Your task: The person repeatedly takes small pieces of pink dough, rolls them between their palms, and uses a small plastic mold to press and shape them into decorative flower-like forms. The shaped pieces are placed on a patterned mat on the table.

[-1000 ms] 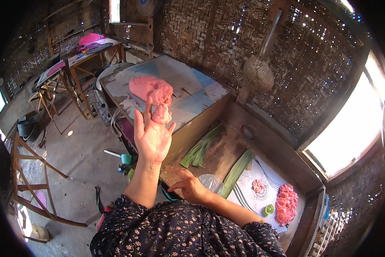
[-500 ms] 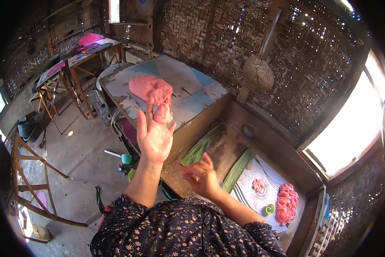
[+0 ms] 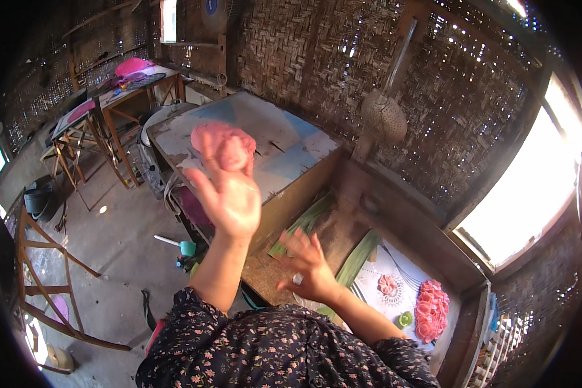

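My left hand [image 3: 229,200] is raised with its palm up and fingers stretched out, a small lump of pink dough [image 3: 233,155] resting on the fingers. Motion blurs the fingertips and the lump. Behind them, a larger mass of pink dough [image 3: 203,132] lies on the worn blue-and-white tabletop [image 3: 278,119], partly covered by the hand. Lower and to the right, my right hand [image 3: 309,265] hovers over the wooden tray [image 3: 265,268] with fingers apart, holding nothing. There is a pale spot, perhaps a ring, on one finger.
Long green leaf strips [image 3: 355,258] lie in the tray. On a white patterned sheet at its right are a pink flower-shaped piece [image 3: 387,284], a small green mould-like object [image 3: 405,320] and a heap of pink pieces [image 3: 432,310]. A perforated ladle [image 3: 384,116] hangs on the woven wall.
My left hand and the dough lump have shifted slightly up and left. My right hand's fingers have spread wider. The whole view has tilted a little.
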